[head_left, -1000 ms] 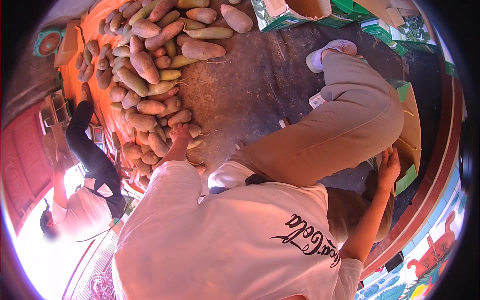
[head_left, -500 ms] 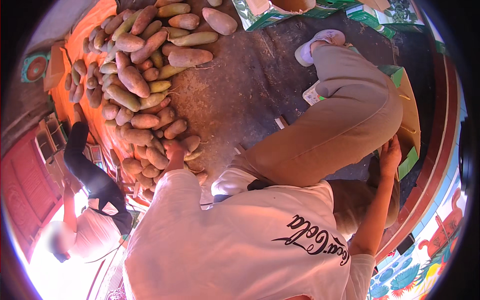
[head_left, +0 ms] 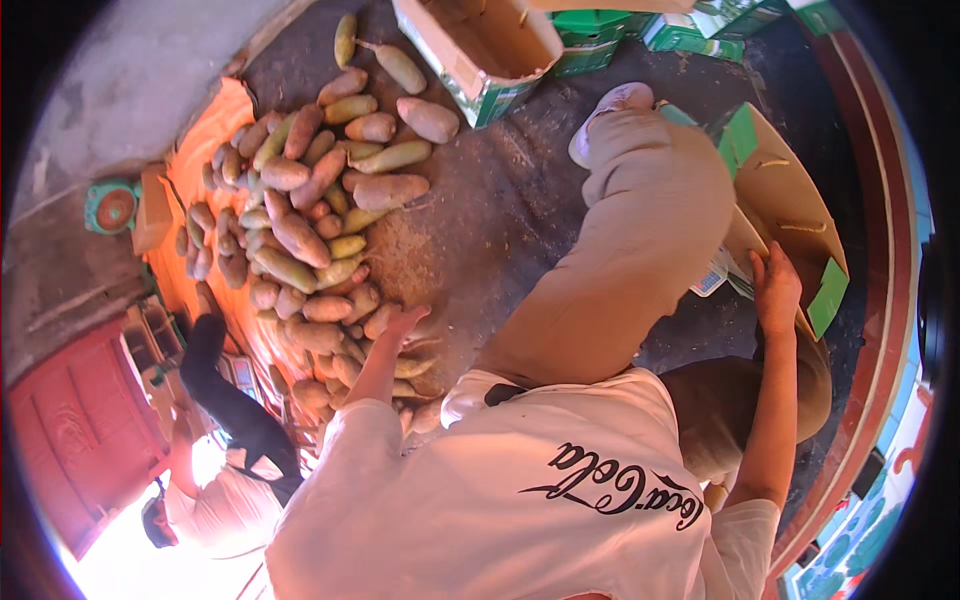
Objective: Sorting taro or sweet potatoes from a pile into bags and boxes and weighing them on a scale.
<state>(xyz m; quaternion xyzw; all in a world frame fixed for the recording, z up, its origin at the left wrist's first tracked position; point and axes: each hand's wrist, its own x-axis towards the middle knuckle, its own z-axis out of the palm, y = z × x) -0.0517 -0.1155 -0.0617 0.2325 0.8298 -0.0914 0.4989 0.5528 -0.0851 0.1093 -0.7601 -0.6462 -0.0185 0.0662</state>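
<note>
At the right edge of a heap of long root vegetables, reddish-brown and greenish, my left hand reaches out with its fingers stretched. I see nothing held in it. My right hand grips the near edge of an open cardboard box, brown inside with green flaps, which stands tilted beside my bent leg. The box's far lower part is hidden behind my knee.
Another open box stands at the top, beside more green-and-white boxes. A co-worker bends at the left, one arm reaching toward the heap. An orange sheet lies under the vegetables. A curved reddish edge borders the right side.
My left hand has come off the vegetables and swung right, toward the heap's edge. The right hand has moved up along the box. The view has shifted, showing more of the box at the top.
</note>
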